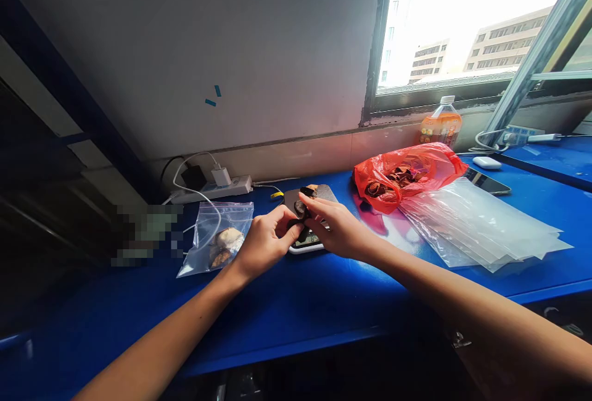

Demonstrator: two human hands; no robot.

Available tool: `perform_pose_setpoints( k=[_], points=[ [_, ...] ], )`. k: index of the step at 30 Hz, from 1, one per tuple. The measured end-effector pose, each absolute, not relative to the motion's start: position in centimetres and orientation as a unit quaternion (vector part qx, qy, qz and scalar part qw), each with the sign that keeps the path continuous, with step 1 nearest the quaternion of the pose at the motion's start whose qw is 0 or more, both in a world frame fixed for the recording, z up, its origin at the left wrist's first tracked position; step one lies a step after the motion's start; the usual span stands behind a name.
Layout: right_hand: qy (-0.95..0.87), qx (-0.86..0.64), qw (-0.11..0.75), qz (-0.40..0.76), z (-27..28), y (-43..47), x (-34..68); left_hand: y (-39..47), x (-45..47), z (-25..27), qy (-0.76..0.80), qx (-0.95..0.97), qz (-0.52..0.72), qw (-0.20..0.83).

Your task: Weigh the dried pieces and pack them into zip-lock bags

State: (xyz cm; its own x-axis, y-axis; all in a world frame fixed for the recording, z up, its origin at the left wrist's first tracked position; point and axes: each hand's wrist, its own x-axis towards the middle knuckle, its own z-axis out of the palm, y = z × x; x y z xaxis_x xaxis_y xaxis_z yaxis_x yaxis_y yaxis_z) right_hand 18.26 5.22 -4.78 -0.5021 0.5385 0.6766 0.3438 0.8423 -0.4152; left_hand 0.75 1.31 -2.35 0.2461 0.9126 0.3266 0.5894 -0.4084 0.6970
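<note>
A kitchen scale (324,194) with a white rim lies before me, its lit display partly covered by my fingers. My left hand (268,234) is closed in a pinch on a dark, dried piece (294,223) over the scale's front. My right hand (340,227) comes from the other side, its thumb and fingers around dark pieces at the same spot. Another dark-and-tan piece (309,190) rests on the scale's plate just beyond the fingertips. The exact kind of these pieces cannot be made out.
A clear zip bag (201,240) with pale and brown lumps lies left. At right are an open red plastic bag (377,169) of dark dried pieces, fanned clear bags (485,222), a phone (490,181), an earbud case (486,163) and an orange drink bottle (441,123). A power strip (238,186) runs along the wall.
</note>
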Motion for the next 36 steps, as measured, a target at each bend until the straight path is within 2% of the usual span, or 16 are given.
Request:
perform_pose_setpoints(
  k=[7, 19, 28, 36],
  points=[
    [-0.869, -0.269, 0.399, 0.117, -4.9, 4.9, 18.1, 0.8, 1.1, -2.2, 0.481, 0.795, 0.336, 0.155],
    [-0.906, -0.267, 0.307, 0.112, -3.8, 4.5, 18.6, 1.0, 0.7, -2.8, 0.454, 0.825, 0.303, 0.147],
    [-0.906, -0.256, 0.321, 0.100, -4.1, 4.9, 18.6, 1.1, 0.6, -2.7, 0.449, 0.835, 0.289, 0.133],
    [-0.840, -0.300, 0.413, 0.186, -4.0, 4.9, 18.6, 1.2, 0.4, -2.3, 0.443, 0.829, 0.327, 0.100]
  ],
)
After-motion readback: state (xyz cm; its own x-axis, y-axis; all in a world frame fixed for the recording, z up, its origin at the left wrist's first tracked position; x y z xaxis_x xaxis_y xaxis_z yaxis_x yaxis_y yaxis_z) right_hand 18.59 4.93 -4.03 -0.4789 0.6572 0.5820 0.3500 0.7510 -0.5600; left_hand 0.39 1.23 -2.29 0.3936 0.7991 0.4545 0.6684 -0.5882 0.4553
